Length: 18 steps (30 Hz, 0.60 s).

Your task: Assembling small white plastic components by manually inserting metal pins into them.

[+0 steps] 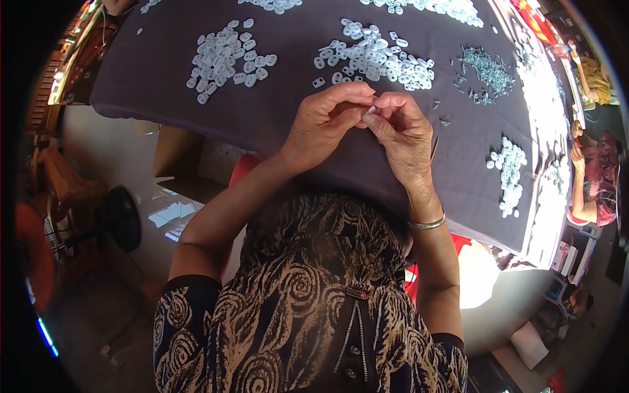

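Observation:
Above the near part of a dark cloth-covered table (262, 124), my left hand (321, 128) and my right hand (405, 134) meet at the fingertips. Pinched between them is a small white piece (370, 110), mostly hidden by the thumbs and fingers, so its exact shape does not show. Just beyond my hands lies a heap of small white oval plastic pieces with holes (380, 57). Another white heap (223, 62) is farther left. To the right of my right hand lies a pile of small dark metal pins or nails (488, 73). A bracelet circles my right wrist.
Smaller white parts (508, 173) form a heap at the right, near the sunlit table edge. A thin yellowish stick (435, 149) shows beside my right wrist. More white pieces (445, 8) lie at the far edge. A cardboard box (180, 160) and a fan (121, 219) stand left; other people sit right.

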Each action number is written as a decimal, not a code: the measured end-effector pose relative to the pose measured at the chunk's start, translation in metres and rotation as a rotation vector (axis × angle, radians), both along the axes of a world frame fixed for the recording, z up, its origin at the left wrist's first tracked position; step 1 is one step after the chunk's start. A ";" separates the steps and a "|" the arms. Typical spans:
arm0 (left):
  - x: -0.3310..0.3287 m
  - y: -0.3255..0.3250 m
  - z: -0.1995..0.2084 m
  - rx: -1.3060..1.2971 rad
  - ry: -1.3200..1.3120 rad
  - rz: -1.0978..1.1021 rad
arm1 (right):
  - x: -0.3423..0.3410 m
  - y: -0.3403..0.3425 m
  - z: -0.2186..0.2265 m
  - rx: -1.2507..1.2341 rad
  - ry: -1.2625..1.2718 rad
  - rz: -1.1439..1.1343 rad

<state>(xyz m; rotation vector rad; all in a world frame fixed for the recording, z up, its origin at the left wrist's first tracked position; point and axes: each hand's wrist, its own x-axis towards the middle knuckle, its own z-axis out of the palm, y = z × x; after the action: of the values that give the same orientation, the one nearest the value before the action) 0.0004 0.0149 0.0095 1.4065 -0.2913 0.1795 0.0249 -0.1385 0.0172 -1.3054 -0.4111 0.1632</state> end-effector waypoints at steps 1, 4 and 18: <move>0.000 0.000 0.000 -0.014 0.005 -0.008 | 0.000 0.001 -0.002 0.021 -0.015 -0.019; 0.001 0.002 -0.003 -0.079 0.057 -0.061 | -0.001 -0.003 0.000 -0.104 -0.048 -0.034; 0.000 0.007 0.001 -0.065 0.124 -0.047 | -0.005 -0.007 0.013 -0.218 -0.043 -0.067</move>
<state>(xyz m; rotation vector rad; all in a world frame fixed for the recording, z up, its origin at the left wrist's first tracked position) 0.0003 0.0215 0.0101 1.3389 -0.2134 0.0621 0.0198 -0.1453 0.0307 -1.5371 -0.3941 0.1262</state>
